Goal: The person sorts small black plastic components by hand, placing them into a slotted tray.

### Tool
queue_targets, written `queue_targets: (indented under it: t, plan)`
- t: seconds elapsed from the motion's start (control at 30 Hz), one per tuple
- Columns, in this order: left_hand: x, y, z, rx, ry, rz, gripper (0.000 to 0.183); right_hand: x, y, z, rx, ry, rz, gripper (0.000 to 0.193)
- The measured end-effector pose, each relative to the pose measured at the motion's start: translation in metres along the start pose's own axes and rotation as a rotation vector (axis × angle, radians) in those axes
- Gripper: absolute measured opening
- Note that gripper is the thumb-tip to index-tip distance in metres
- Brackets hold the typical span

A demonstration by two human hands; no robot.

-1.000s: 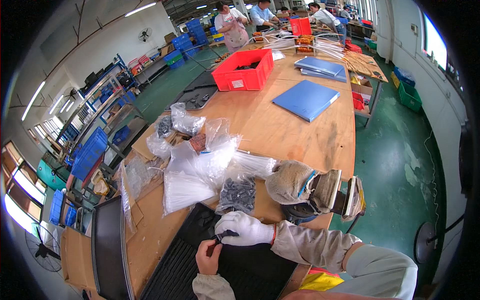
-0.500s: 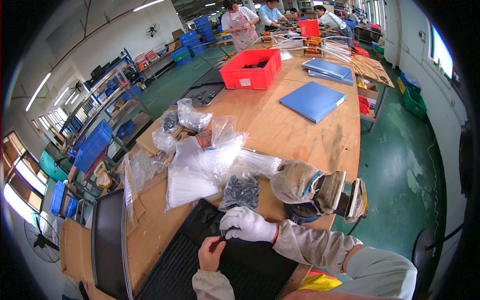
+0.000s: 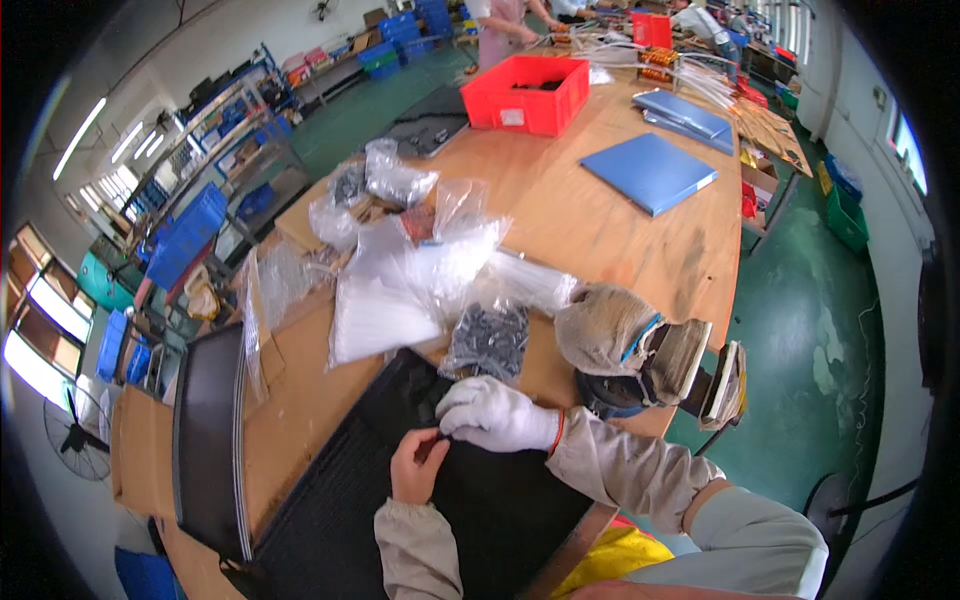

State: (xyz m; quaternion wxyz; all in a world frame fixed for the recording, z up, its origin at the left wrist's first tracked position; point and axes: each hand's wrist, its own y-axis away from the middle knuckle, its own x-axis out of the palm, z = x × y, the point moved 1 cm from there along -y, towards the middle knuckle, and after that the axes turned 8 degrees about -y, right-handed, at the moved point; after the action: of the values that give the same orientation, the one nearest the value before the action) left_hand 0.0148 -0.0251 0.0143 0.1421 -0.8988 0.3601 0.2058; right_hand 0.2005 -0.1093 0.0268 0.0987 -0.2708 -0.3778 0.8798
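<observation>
My bare left hand (image 3: 416, 466) and my right hand (image 3: 498, 414), in a white knit glove, meet fingertip to fingertip above a black tray (image 3: 520, 520). Both are closed in a pinch. Whatever sits between the fingers is tiny and dark, mostly hidden by them. Rows of small black pieces (image 3: 335, 485) fill the left part of the tray, and some loose dark pieces lie near its far corner. Just beyond my right hand rests a clear plastic bag of dark grey pieces (image 3: 488, 343).
White plastic bags (image 3: 390, 300) cover the table's middle. A cloth-wrapped tool (image 3: 610, 330) stands at the right edge. An upright dark tray (image 3: 210, 440) is at left. Farther off are blue folders (image 3: 650, 172), a red bin (image 3: 525, 95) and people working.
The view has tipped downward, so the table's contents sit higher in the picture, apart from small shifts. My hands stay together over the tray; the dark piece between them shows less.
</observation>
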Motion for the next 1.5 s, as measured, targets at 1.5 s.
queue_targets:
  t: [1.5]
  plan:
    - [0.006,-0.003,0.003,0.223,-0.701,-0.180,0.019,-0.014,0.013,-0.027,0.318,0.787,-0.081,0.028]
